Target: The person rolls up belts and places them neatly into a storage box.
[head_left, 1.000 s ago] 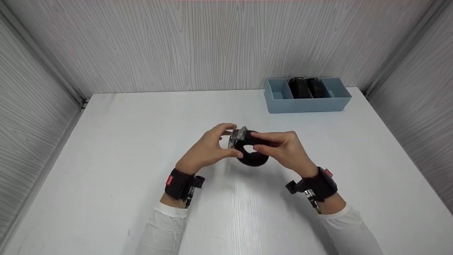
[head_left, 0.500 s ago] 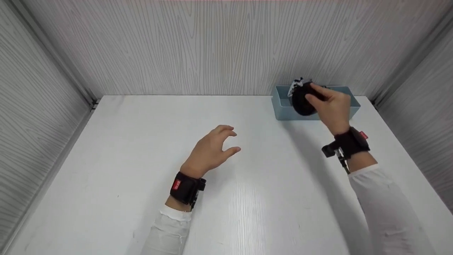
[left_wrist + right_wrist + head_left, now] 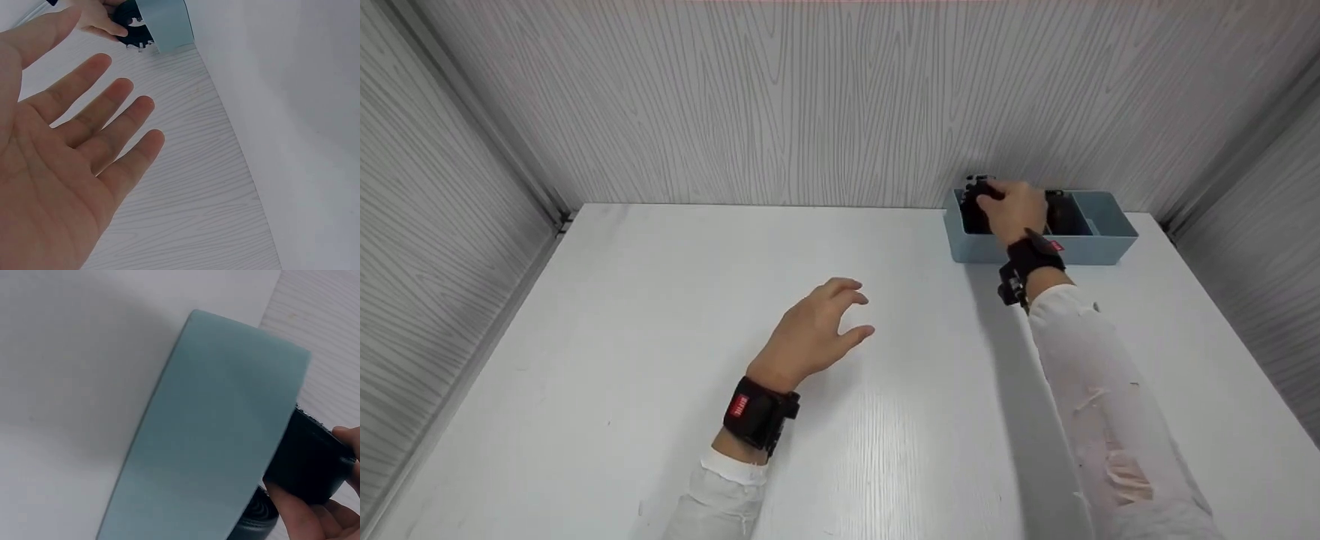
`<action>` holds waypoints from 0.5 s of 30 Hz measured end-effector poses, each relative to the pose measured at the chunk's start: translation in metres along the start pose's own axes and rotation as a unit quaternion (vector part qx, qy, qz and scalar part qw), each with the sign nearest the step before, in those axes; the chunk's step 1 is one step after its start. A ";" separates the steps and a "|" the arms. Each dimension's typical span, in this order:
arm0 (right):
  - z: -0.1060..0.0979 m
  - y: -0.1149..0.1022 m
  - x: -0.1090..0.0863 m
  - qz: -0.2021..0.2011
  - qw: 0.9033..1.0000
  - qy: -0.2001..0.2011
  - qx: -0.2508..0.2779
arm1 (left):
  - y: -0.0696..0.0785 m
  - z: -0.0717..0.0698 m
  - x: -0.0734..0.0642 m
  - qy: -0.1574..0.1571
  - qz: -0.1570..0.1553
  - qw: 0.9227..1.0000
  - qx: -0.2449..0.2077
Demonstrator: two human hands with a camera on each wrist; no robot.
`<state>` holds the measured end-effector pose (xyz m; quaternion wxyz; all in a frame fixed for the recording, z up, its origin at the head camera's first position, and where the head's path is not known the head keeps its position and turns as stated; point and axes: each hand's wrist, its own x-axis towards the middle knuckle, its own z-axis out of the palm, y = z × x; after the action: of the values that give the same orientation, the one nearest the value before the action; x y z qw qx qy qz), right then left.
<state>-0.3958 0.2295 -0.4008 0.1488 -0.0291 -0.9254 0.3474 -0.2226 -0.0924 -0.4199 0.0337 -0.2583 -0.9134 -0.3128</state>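
My right hand pinches a rolled-up black belt with a metal buckle at its top. The belt stands partly down in the left-end compartment of a blue-grey divided box. In the right wrist view, fingers and thumb grip the coil, which shows above the box's long wall. My left hand hovers over the middle of the white table, holding nothing, its fingers loosely bent. Its spread palm fills the left of the left wrist view.
Another black roll sits in a middle compartment, partly behind the right hand. The box stands at the back right of the table, close to the wood-grain rear wall. Side panels border the table left and right.
The left hand let go of the belt and stayed near the middle. My right hand carried the belt to the back right and lowered it into the box's left compartment.
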 end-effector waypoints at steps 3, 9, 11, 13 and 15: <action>0.012 0.006 -0.004 -0.001 1.000 0.008 -0.014 | 0.001 0.000 -0.001 -0.002 0.002 1.000 0.005; 0.026 0.007 -0.007 -0.012 0.998 0.019 -0.057 | 0.001 -0.002 -0.002 0.001 0.000 1.000 0.013; 0.027 0.006 -0.007 -0.016 0.998 0.014 -0.066 | 0.000 -0.003 -0.002 0.005 -0.003 1.000 0.017; 0.028 0.004 -0.006 -0.020 0.997 0.001 -0.073 | -0.002 -0.004 -0.001 0.013 -0.008 1.000 0.025; 0.027 0.001 -0.007 -0.026 0.997 -0.016 -0.069 | -0.005 -0.006 -0.001 0.031 -0.013 0.998 0.047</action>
<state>-0.3968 0.2123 -0.4227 0.1408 -0.0098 -0.9498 0.2791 -0.2249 -0.0996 -0.4186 0.0700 -0.2352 -0.9289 -0.2774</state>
